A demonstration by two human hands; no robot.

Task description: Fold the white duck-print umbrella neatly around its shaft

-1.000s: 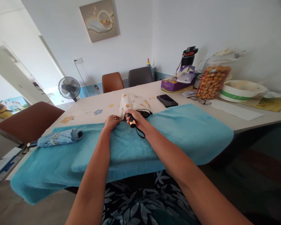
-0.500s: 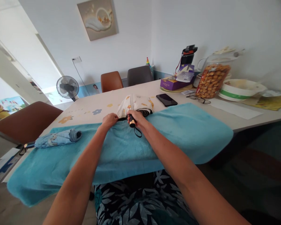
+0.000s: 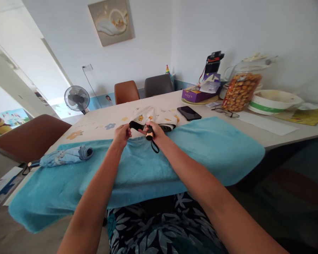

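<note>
A white umbrella with small yellow-orange prints and a dark lining lies loosely folded at the table's middle, its black handle end toward me. My right hand is wrapped round that handle, with the gold-coloured tip and a black wrist loop hanging below it. Pinched in the fingers of my left hand is a fold of the umbrella's edge, its black underside showing between the two hands. A blue umbrella, rolled up, rests on the turquoise cloth to the left.
Behind the umbrella, a phone lies on the table. Glasses, a purple box, a jar of round brown snacks and a white bowl stand at the right. Chairs and a fan are beyond the table.
My left hand has turned and lifted a little, drawing the black-lined edge out to the left. The white canopy has spread somewhat. My right hand stays on the handle.
</note>
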